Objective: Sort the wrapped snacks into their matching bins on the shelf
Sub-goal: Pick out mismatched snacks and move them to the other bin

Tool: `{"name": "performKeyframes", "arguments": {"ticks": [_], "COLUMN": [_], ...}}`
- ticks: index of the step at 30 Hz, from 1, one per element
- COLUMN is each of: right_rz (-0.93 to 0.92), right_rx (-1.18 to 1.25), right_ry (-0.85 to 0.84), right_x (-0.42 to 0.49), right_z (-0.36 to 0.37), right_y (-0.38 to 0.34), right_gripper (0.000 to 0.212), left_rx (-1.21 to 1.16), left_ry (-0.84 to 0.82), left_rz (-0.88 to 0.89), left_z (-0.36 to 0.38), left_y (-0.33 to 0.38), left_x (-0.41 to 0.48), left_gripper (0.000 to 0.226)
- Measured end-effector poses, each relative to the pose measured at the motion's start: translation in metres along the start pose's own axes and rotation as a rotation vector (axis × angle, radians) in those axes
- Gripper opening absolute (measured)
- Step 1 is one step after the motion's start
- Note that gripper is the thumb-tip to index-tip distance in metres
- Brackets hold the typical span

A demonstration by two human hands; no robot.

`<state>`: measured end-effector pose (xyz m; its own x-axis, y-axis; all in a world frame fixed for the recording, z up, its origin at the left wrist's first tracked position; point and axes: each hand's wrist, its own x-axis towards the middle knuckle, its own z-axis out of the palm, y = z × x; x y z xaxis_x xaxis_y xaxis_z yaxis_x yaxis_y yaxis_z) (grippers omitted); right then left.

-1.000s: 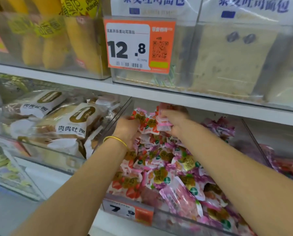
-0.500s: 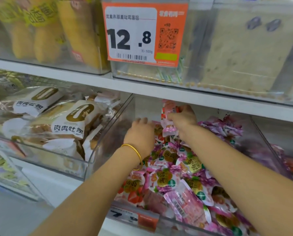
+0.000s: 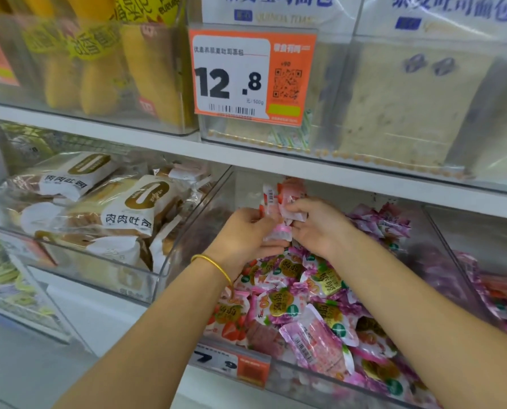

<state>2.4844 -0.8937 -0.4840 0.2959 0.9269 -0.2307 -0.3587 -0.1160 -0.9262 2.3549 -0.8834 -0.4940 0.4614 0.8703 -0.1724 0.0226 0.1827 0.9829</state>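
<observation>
A clear plastic bin point(image 3: 187, 231) on the lower shelf holds a heap of small pink and purple wrapped snacks point(image 3: 299, 302). Above the back of that heap, both hands meet around a small bunch of pink and white snack packets point(image 3: 281, 199). My left hand point(image 3: 243, 234), with a gold bangle on the wrist, grips the bunch from the left. My right hand point(image 3: 320, 225) pinches the packets from the right, fingers curled round their wrappers. A pink packet pokes out below, between the two hands.
The bin to the left holds white and brown wrapped toast packs point(image 3: 128, 208). A further bin point(image 3: 482, 261) of pink snacks lies right. Above, an orange 12.8 price tag point(image 3: 252, 75) fronts bread bins, yellow packs point(image 3: 98, 69) beside them. A 7.9 tag point(image 3: 231, 364) marks the snack bin's front.
My left hand has come up off the heap to join the right hand on the packets. The bunch is now held between both hands, slightly higher than before.
</observation>
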Motion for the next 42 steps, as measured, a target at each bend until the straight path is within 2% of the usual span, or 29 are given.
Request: {"name": "performKeyframes", "arguments": {"ticks": [3,8,11,16,19,21,23,25,28,31,35,38,42], "right_rz": [-0.004,0.098,0.102,-0.028,-0.097,-0.138,-0.191,-0.250,-0.299,-0.307,-0.331,-0.366,-0.405], "right_rx": [-0.061,-0.084,-0.122,-0.248,-0.305,-0.356,-0.435,-0.515,-0.568,-0.589,-0.593,-0.631,-0.751], "right_ry": [0.070,-0.038,-0.024,0.099,0.154,0.219,0.256,0.266,0.284,0.293,0.275,0.247,0.256], "right_x": [-0.004,-0.008,-0.007,0.000,0.007,0.012,0.014,0.013,0.014,0.016,0.016,0.018,0.027], "right_z": [-0.001,-0.002,0.000,0.002,0.003,0.001,-0.001,-0.003,-0.004,-0.008,-0.012,-0.010,-0.004], "right_y": [0.003,0.000,-0.001,-0.003,-0.003,-0.004,-0.005,-0.007,-0.007,-0.007,-0.007,-0.004,-0.001], "right_gripper": [0.020,0.014,0.012,0.016,0.019,0.020,0.022,0.035,0.040,0.041,0.040,0.040,0.038], "left_rx": [-0.001,0.095,0.103,0.051,0.131,0.306,0.638,1.015,1.481,1.659,1.639,1.620,1.306], "left_ry": [0.120,0.182,0.213,0.195,0.249,0.337,0.447,0.525,0.475,0.310,0.041,0.035,0.112], "left_rz": [0.016,0.086,0.102,0.041,0.063,0.203,0.388,0.487,0.441,0.402,0.285,0.265,0.222], "left_z": [-0.003,-0.005,-0.006,-0.011,-0.015,-0.018,-0.018,-0.016,-0.013,-0.017,-0.022,-0.020,-0.023], "left_y": [-0.004,-0.005,-0.006,-0.010,-0.010,-0.012,-0.012,-0.008,-0.007,-0.013,-0.020,-0.023,-0.020], "left_x": [-0.003,0.001,0.004,0.013,0.018,0.022,0.020,0.016,0.014,0.021,0.029,0.030,0.028], "left_gripper": [0.028,0.023,0.026,0.021,0.015,0.017,0.018,0.020,0.029,0.027,0.050,0.056,0.047]}}
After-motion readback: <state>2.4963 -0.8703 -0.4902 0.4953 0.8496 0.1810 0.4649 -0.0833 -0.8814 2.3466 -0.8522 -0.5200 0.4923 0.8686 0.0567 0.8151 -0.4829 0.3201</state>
